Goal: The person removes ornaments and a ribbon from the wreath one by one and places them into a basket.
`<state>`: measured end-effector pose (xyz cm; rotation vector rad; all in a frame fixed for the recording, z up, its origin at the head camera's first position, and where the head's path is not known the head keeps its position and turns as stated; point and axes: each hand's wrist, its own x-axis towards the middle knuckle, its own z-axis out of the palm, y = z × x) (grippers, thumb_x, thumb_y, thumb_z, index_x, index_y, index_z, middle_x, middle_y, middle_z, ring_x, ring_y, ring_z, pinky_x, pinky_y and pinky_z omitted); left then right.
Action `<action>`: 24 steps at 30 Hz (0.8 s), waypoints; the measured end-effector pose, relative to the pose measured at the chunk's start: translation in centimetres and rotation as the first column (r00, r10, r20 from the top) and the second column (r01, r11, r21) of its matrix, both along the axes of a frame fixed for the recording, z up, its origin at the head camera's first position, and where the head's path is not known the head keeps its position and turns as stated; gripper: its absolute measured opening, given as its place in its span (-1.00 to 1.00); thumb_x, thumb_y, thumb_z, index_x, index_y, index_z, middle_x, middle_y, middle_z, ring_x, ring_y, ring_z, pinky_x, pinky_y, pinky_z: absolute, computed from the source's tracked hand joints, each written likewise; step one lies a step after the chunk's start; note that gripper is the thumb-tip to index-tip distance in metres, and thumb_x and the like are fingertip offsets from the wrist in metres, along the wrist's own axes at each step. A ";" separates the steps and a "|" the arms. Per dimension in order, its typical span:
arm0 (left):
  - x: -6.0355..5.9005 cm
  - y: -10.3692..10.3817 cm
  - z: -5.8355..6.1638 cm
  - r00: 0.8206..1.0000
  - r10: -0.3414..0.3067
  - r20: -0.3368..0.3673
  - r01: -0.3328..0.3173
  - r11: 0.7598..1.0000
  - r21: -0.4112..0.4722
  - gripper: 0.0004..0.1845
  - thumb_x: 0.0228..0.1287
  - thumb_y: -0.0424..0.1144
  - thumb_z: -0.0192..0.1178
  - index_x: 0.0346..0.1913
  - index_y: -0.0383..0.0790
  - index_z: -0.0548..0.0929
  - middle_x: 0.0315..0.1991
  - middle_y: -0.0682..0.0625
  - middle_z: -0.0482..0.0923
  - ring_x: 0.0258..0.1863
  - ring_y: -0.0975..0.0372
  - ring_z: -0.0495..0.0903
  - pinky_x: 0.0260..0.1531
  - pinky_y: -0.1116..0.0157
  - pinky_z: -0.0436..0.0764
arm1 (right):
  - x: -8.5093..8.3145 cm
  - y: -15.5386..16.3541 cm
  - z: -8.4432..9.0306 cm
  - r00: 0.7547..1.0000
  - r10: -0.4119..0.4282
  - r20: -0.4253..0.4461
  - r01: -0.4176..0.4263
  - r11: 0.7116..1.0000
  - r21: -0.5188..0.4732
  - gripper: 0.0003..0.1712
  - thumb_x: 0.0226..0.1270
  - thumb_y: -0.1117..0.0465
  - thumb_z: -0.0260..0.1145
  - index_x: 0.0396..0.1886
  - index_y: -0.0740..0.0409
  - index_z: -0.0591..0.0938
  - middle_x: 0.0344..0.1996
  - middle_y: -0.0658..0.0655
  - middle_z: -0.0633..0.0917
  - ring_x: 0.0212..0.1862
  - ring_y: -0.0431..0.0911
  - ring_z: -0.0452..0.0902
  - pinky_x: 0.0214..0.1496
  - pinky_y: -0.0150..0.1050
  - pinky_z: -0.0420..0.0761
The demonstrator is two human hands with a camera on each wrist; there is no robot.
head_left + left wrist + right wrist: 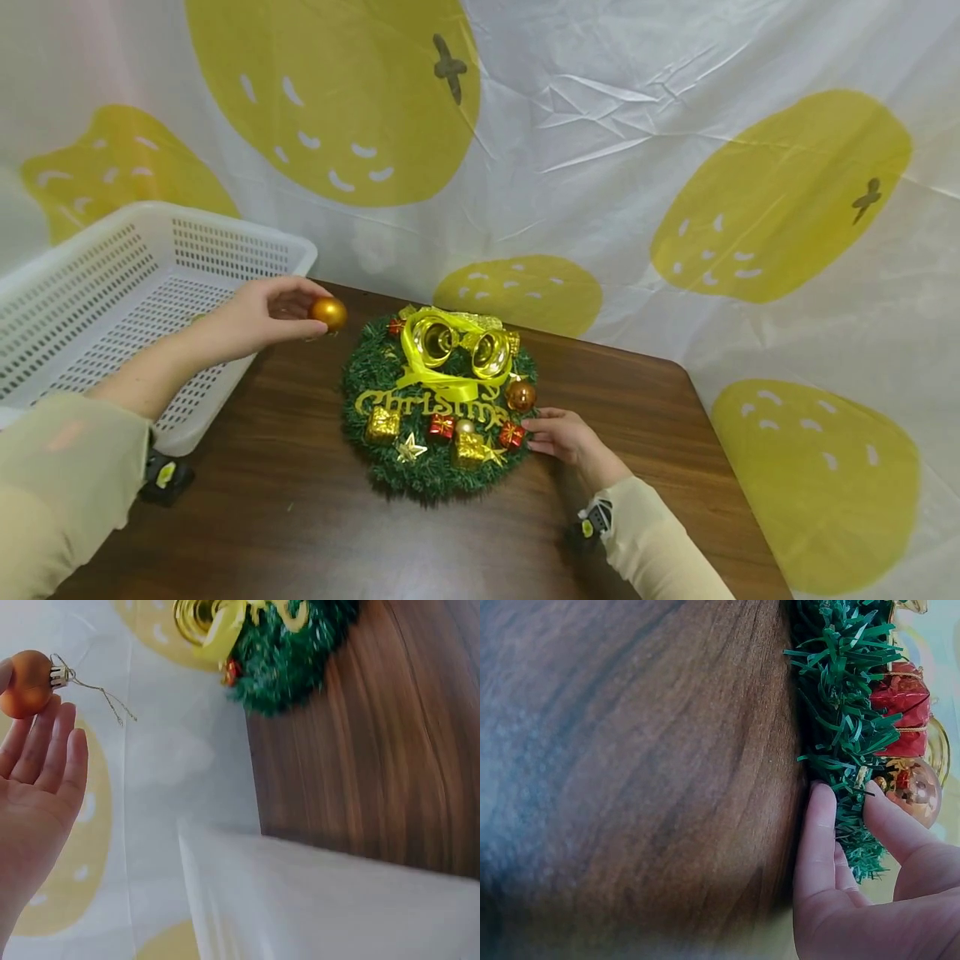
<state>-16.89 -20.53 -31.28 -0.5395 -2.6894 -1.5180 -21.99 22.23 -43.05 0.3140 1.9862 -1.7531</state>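
Observation:
My left hand pinches a shiny orange-gold bauble in the air between the basket and the wreath. In the left wrist view a gold cap and a loose string loop show on this bauble. A green Christmas wreath lies on the table, decorated with gold bells, yellow ribbon, gold "Christmas" lettering, small gift boxes and stars. My right hand grips the wreath's right edge, thumb above and fingers lower down. Beside that thumb are a red gift box and a copper bauble.
At the left stands a white perforated plastic basket, overlapping the table's edge. The brown wooden table extends in front and to the right of the wreath. Behind hangs a white curtain printed with yellow fruit.

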 end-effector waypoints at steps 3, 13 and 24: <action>0.3 -1.2 -0.1 0.999 0.043 0.015 -0.043 0.999 -0.020 -0.57 0.22 -0.23 0.24 0.11 -0.34 0.47 -0.03 -0.22 0.56 -0.26 0.51 0.54 -0.23 0.49 0.56 | 0.0 0.1 0.0 1.000 0.006 0.002 -0.006 1.000 0.007 -0.29 0.28 0.44 0.14 0.34 0.53 0.06 -0.56 -0.05 0.57 -0.54 -0.26 0.51 -0.38 -0.43 0.64; 1.0 -4.9 0.1 0.986 0.165 -0.013 -0.166 0.979 -0.114 -0.57 0.24 -0.16 0.23 0.10 -0.30 0.47 -0.24 0.20 0.55 -0.30 0.59 0.46 -0.32 0.50 0.47 | 0.0 -0.1 0.1 1.000 0.014 0.003 -0.014 1.000 0.007 -0.28 0.27 0.44 0.15 0.34 0.53 0.06 -0.56 -0.05 0.57 -0.54 -0.26 0.52 -0.39 -0.43 0.63; 1.1 -7.7 -0.2 0.971 0.240 0.003 -0.236 0.957 -0.166 -0.53 0.28 -0.11 0.18 0.17 -0.27 0.43 -0.11 -0.01 0.55 -0.29 0.64 0.41 -0.30 0.56 0.42 | -0.1 0.0 0.2 1.000 0.011 0.003 -0.011 1.000 -0.001 -0.28 0.27 0.45 0.15 0.34 0.54 0.05 -0.59 -0.05 0.57 -0.56 -0.27 0.52 -0.40 -0.43 0.63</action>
